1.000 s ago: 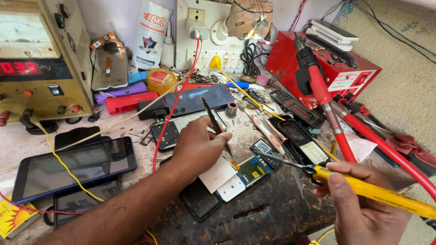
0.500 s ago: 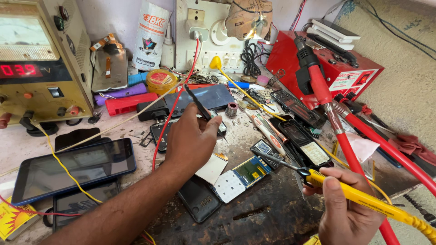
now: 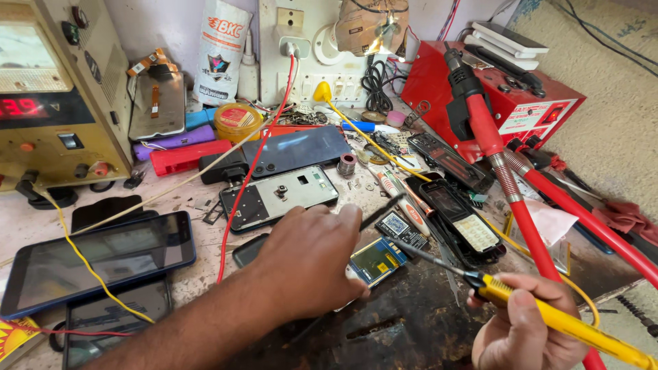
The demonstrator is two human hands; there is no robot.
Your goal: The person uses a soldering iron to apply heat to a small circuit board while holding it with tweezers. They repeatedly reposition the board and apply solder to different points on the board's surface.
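Note:
My left hand [image 3: 308, 257] lies over the dark work mat and pinches a thin black tool [image 3: 382, 210], perhaps tweezers, whose tip points right. Just under its fingers sits a small circuit board with a little display [image 3: 375, 262]; a dark chip board [image 3: 401, 227] is right behind it. Low at the right, my right hand [image 3: 524, 332] grips a yellow soldering iron [image 3: 555, 316]. Its metal tip hovers at the display board's right edge, close to the black tool.
A power supply [image 3: 48, 103] with a red readout stands far left, a blue tablet [image 3: 96, 257] in front of it. A bare phone frame [image 3: 281, 195] and dark phone [image 3: 295, 147] lie mid-table. A keypad phone [image 3: 460, 225], red box [image 3: 493, 89] and red-handled tool [image 3: 480, 120] crowd the right.
My left hand has come back toward me and to the right, over the display board, and its black tool has swung from pointing away to pointing right. The soldering iron has barely shifted.

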